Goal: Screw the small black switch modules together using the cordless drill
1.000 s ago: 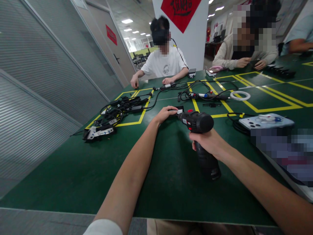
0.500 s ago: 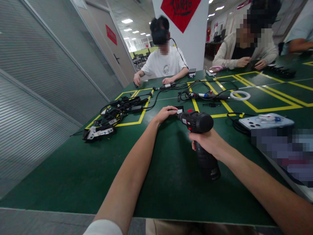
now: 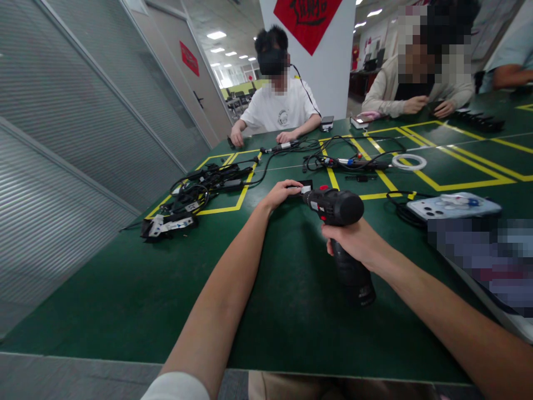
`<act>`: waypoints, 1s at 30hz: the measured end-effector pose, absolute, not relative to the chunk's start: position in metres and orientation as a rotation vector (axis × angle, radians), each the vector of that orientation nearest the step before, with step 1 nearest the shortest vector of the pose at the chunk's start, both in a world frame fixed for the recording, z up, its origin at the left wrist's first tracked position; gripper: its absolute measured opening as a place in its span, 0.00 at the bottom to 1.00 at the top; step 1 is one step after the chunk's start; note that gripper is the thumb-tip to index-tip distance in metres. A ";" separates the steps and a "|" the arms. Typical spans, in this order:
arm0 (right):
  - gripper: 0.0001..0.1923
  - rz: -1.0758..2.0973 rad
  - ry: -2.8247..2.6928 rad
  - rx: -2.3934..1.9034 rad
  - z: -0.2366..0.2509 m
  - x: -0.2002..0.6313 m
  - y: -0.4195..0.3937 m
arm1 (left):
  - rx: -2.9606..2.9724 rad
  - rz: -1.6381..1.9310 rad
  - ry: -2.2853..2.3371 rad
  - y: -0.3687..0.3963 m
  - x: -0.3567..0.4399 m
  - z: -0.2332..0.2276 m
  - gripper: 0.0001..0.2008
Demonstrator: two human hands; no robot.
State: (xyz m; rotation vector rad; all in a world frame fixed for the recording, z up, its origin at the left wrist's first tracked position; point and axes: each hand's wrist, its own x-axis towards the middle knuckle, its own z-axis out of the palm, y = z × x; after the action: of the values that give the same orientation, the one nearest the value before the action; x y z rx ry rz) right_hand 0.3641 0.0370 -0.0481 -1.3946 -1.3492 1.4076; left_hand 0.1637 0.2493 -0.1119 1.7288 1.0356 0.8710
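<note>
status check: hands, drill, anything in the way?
Right hand gripping cordless drill. Left hand pinning small black part at drill's nose. Cable bundle lies left, apart.

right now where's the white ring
The white ring lies flat on the green table, far right of centre in the head view, just right of the cable bundle and beyond the phone.

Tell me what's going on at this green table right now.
A person grips a black cordless drill in the right hand, its tip aimed at a small black part that the left hand pins to the table. Across the table, two other people handle small items among cables.
</note>
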 end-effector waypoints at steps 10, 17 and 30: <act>0.03 1.400 -1.341 -1.388 -0.049 0.364 0.038 | 1.706 0.868 1.035 0.253 0.163 -0.115 0.18; 0.03 1.393 -1.346 -1.393 -0.050 0.364 0.038 | 1.724 0.867 1.060 0.252 0.164 -0.114 0.18; 0.03 1.412 -1.336 -1.375 -0.051 0.365 0.038 | 1.669 0.878 1.018 0.255 0.163 -0.118 0.18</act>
State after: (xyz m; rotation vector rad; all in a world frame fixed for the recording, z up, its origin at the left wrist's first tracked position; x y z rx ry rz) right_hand 0.3646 0.0381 -0.0508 -1.3752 -1.3356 1.4125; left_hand 0.1629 0.2546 -0.1184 1.6693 1.0182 0.8779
